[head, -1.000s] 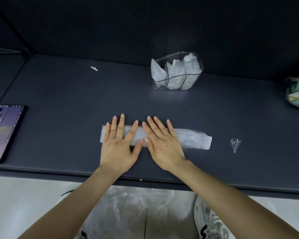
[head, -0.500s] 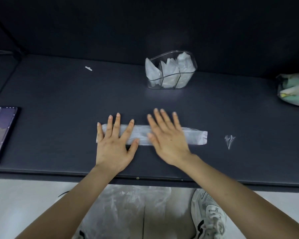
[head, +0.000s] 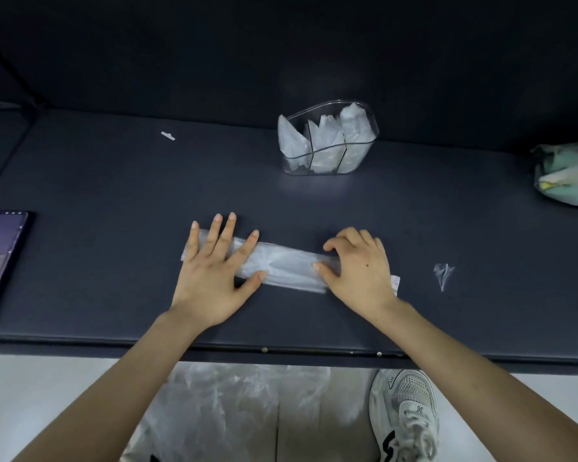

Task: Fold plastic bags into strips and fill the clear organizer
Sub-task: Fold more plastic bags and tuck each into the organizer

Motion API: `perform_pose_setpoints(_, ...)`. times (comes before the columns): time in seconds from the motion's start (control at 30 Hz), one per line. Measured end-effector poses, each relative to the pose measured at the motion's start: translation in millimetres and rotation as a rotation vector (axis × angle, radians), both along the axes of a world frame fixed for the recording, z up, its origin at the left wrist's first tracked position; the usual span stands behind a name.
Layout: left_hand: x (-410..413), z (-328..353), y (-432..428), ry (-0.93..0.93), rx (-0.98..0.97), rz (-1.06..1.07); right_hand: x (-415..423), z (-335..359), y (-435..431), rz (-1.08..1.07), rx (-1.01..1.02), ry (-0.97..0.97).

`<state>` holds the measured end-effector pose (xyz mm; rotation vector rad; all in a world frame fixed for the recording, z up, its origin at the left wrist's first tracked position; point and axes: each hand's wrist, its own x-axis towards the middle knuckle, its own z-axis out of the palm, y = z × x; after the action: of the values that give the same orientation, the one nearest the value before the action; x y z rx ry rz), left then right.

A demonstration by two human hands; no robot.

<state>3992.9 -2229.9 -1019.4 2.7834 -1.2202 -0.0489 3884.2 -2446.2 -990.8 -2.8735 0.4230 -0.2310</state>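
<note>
A translucent white plastic bag folded into a long strip point(head: 287, 265) lies across the dark table near its front edge. My left hand point(head: 211, 278) presses flat on the strip's left end, fingers straight and spread. My right hand point(head: 361, 271) sits over the right part of the strip, its fingers and thumb curled and pinching it; only the strip's right tip shows past that hand. The clear organizer point(head: 292, 165) stands farther back, right of centre, with folded white bags point(head: 354, 125) upright in its three compartments.
A phone point(head: 0, 261) lies at the left edge. A crumpled bundle of bags point(head: 568, 175) sits at the far right, a small plastic scrap point(head: 442, 273) right of the strip, a white sliver point(head: 167, 136) at the back left. Loose plastic point(head: 241, 401) lies below the table edge.
My right hand slid right along the strip and its fingers curled from flat into a pinch on it. The left hand stayed pressed flat on the left end.
</note>
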Motion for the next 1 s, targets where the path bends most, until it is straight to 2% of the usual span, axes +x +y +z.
perform_pose_setpoints(0.1, 7.0, 6.9, 1.4, -0.049, -0.135, 0.005, 2.6, 2.7, 2.8, -0.05, 0.113, 0.108)
perform_pose_setpoints(0.2, -1.7, 16.5, -1.9, -0.111, -0.386, -0.034, 1.2, 8.8, 6.3, -0.052, 0.162, 0.107)
perform_pose_setpoints(0.3, -23.8, 19.4, -8.4, 0.042, -0.552, -0.155, 0.9, 23.3, 13.4, -0.09, 0.346, 0.178)
perform_pose_setpoints(0.4, -37.5, 13.8, -15.5, 0.22, -0.549, -0.214, 6.0, 35.1, 15.7, -0.133, 0.631, 0.328)
perform_pose_setpoints(0.57, -37.8, 6.8, -25.3, 0.235, -0.577, -0.083, 10.4, 47.7, 15.8, -0.348, 1.232, 0.437)
perform_pose_setpoints(0.67, -39.3, 16.5, -30.2, 0.369, -0.711, 0.085, 13.3, 53.4, 5.6, -0.458, 1.7, 0.336)
perform_pose_setpoints(0.7, -38.6, 20.8, -30.9, 0.45, -0.751, 0.172, 13.4, 55.7, 0.8, -0.471, 1.786, 0.272)
perform_pose_setpoints(0.77, -35.2, 26.4, -33.7, 0.63, -0.821, 0.344, 14.2, 55.0, -5.0, -0.408, 1.724, 0.16)
perform_pose_setpoints(0.83, -32.0, 29.4, -35.3, 0.687, -0.827, 0.454, 15.7, 50.8, 0.7, -0.299, 1.466, 0.163)
perform_pose_setpoints(0.9, -31.0, 29.0, -34.9, 0.722, -0.833, 0.46, 19.8, 42.8, 14.8, -0.215, 1.242, 0.177)
perform_pose_setpoints(1.0, -32.6, 34.3, -32.1, 0.814, -0.827, 0.368, 27.0, 36.2, 32.9, -0.215, 1.243, 0.045)
